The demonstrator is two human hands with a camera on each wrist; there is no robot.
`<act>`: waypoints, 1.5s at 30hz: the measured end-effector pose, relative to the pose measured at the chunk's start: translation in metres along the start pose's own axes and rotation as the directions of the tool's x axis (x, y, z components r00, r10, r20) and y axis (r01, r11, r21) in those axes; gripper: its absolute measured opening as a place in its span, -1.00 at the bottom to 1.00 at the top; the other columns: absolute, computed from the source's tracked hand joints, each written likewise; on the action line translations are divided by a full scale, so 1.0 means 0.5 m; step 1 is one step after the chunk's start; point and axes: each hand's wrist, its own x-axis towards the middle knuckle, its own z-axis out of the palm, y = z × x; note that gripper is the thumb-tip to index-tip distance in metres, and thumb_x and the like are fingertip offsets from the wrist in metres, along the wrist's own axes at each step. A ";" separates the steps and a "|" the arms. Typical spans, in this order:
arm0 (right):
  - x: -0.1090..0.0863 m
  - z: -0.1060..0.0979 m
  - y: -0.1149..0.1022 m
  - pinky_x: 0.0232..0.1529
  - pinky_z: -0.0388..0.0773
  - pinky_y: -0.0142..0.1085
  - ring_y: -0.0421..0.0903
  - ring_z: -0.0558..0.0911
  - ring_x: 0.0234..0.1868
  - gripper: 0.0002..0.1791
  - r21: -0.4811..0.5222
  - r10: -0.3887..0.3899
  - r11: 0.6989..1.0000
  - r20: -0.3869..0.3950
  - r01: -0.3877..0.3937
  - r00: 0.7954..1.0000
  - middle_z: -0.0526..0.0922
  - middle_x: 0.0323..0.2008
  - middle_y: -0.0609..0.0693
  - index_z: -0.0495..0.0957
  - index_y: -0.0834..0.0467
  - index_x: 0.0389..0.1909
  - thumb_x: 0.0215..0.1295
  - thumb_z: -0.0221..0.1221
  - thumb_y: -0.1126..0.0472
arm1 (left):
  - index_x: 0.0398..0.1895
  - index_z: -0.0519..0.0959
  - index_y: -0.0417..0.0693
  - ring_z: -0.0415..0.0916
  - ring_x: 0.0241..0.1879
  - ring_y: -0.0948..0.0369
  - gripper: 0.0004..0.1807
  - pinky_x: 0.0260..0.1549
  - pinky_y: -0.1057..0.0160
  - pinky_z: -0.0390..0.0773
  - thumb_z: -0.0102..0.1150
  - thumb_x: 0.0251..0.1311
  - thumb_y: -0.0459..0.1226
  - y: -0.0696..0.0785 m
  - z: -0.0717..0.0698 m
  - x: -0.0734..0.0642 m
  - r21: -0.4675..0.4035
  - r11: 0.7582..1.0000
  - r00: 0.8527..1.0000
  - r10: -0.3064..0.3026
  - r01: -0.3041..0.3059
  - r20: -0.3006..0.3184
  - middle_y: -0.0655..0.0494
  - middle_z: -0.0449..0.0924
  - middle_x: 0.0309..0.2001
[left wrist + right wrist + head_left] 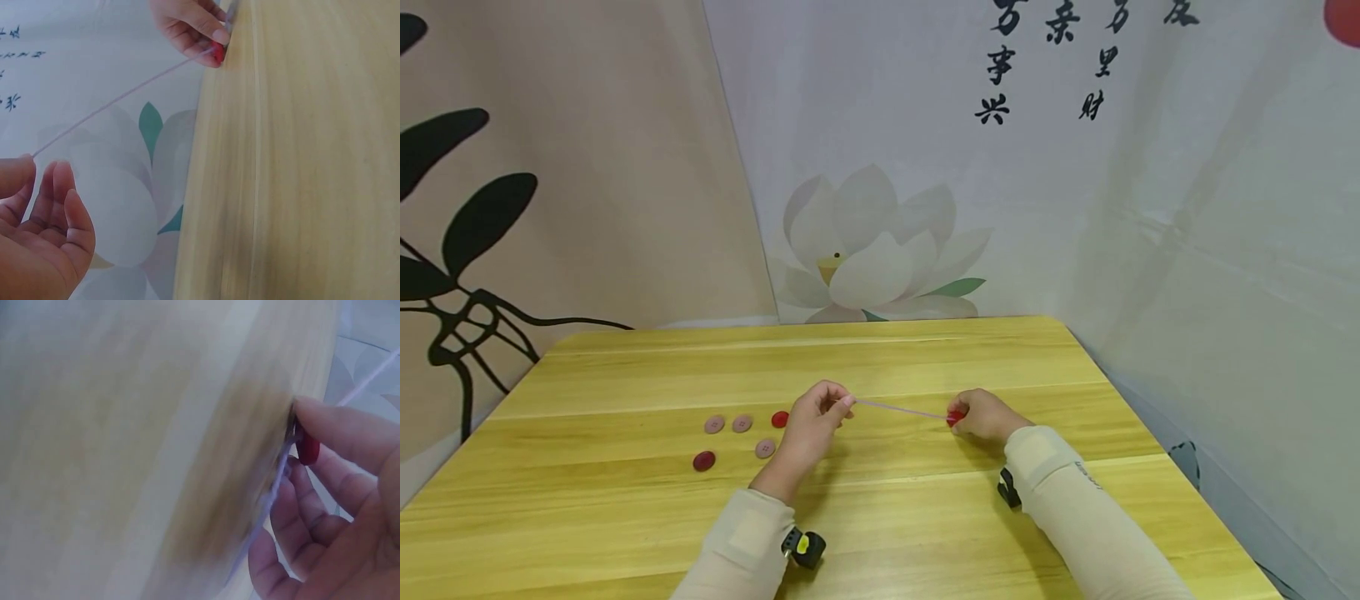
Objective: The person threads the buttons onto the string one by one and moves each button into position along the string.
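My left hand (811, 423) pinches one end of a thin pale lilac string (898, 408) between thumb and forefinger, its other fingers loosely bent. The string runs taut and slightly downward to my right hand (991, 417). There, thumb and fingers pinch a red button (308, 449), partly hidden behind the thumb. In the right wrist view more of the string (265, 509) trails down past the button along the fingers. Both hands are over the middle of the wooden table, the left one beside a loose red button (780, 419).
Left of my left hand lie several buttons: a pink button (714, 424), a second pink button (742, 423), a third pink button (765, 448) and a dark red button (703, 461). The wooden table (587, 517) ends at a printed cloth backdrop (880, 100).
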 end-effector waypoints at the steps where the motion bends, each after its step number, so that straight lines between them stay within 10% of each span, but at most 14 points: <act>1: 0.000 -0.002 0.000 -0.05 0.52 -0.17 -0.07 0.57 -0.20 -0.74 0.003 -0.005 1.000 0.004 0.005 1.000 0.62 -0.25 0.06 0.57 0.31 -0.13 0.13 0.31 0.41 | -0.26 0.50 -0.21 0.48 -0.28 0.07 -0.90 -0.24 0.17 0.48 0.08 0.37 -0.32 0.001 0.000 0.000 0.002 1.000 1.000 0.002 -0.002 -0.002 -0.01 0.54 -0.36; 25: -0.016 -0.003 -0.015 0.18 0.35 0.11 0.21 0.35 0.27 -0.35 0.128 -0.044 0.990 -0.087 0.055 0.995 0.35 0.26 0.24 0.29 0.23 0.34 0.24 0.26 0.27 | -0.26 0.50 -0.22 0.53 -0.21 -0.05 -0.91 -0.23 0.12 0.50 0.07 0.36 -0.34 -0.005 0.009 0.000 0.012 1.000 1.000 0.005 -0.005 0.001 -0.10 0.55 -0.32; 45: -0.059 0.048 -0.094 0.15 0.43 0.03 0.04 0.46 0.20 -0.39 0.095 -0.200 0.963 -0.378 0.253 0.904 0.46 0.20 0.02 0.40 0.09 0.28 0.22 0.32 0.13 | -0.25 0.50 -0.22 0.52 -0.20 -0.04 -0.90 -0.24 0.16 0.48 0.08 0.36 -0.32 0.002 0.012 -0.003 0.017 1.000 1.000 0.002 -0.003 0.016 -0.13 0.54 -0.30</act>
